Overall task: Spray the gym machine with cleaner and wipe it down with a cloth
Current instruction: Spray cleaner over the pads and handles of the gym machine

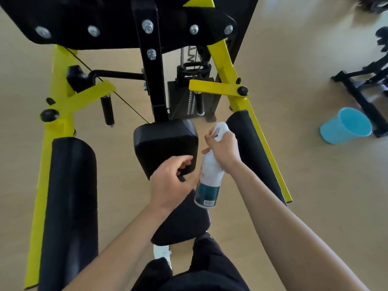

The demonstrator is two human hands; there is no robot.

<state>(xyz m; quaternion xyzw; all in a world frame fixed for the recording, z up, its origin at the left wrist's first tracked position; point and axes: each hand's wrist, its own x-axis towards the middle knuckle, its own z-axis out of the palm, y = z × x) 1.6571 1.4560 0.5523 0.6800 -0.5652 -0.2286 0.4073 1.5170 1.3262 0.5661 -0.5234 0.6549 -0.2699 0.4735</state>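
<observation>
While our right hand (223, 151) grips the spray bottle (210, 177) round its neck, a finger curled at the trigger, the bottle hangs w/ its long axis running near-to-far: labelled base toward us, white spray head (220, 128) at the far end. The head sits just right of the small black pad (163, 143) below the centre post of the gym machine (150, 80). A faint haze shows by the pad's far-right corner, so we judge the spray step is under way on that pad.

Our left hand (172, 185) is at the pad's near edge, fingers curled. Sth dark sits in the curl, but we can't tell if that's a cloth, the pad's corner or just shadow. No cloth is plainly visible.

Key relation for the next move: the pad lies left of the nozzle, so the nozzle must aim left across it. The left hand is the nearer one to the pad, so wiping prob falls to it. Risk: the left fingers lie close to the spray path.

The left roll pad (71, 196) and right roll pad (249, 143) flank us, neither hand on them. A blue bucket (346, 127) sits on the floor well apart to the right
</observation>
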